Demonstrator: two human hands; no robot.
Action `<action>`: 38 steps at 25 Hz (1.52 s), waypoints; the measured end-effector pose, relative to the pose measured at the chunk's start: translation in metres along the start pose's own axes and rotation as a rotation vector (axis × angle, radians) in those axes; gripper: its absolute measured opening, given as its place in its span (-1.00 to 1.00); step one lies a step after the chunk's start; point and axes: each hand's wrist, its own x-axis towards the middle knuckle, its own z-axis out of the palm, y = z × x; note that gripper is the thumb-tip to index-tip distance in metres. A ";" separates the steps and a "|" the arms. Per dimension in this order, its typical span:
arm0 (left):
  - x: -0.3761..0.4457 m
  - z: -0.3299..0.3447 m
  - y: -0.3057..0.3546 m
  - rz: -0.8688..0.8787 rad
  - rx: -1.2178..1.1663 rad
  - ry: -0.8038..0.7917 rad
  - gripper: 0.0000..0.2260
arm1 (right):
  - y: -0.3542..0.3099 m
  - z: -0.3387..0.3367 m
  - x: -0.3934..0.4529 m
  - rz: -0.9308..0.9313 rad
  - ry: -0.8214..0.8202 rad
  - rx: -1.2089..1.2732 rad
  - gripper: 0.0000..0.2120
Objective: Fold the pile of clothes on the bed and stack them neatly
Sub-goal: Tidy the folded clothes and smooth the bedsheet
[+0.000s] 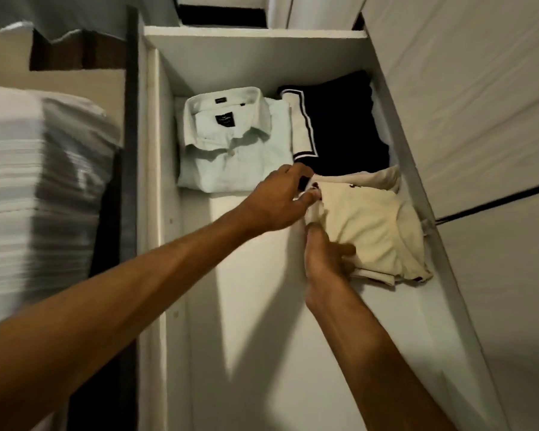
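1. I am at the step of putting away: I set a folded cream garment point(371, 222) on the white shelf point(262, 306), at its right side, close to the right wall of the compartment.
2. My left hand point(277, 202) holds the far left corner of the cream garment; the thumb presses the cloth and the fingers curl over its edge.
3. My right hand point(327, 259) grips the near edge of the same garment, with the fingers going under the fold, so I cannot see them fully.
4. Behind it lies a folded dark garment with a white striped trim point(339, 126), and the cream piece touches or slightly covers its front edge.
5. To the left of the dark one lies a folded pale shirt with a collar point(231, 144).
6. The cream garment looks a little loose at its near right corner, so I judge the fold is not tidy yet.
7. The next move, I think, calls for sliding both hands out slowly and flattening the top, without pulling the layers open.
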 end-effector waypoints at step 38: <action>-1.108 0.056 -0.272 -1.630 -1.525 1.703 -0.28 | 0.622 0.372 -0.611 -0.477 -1.505 -1.663 -0.10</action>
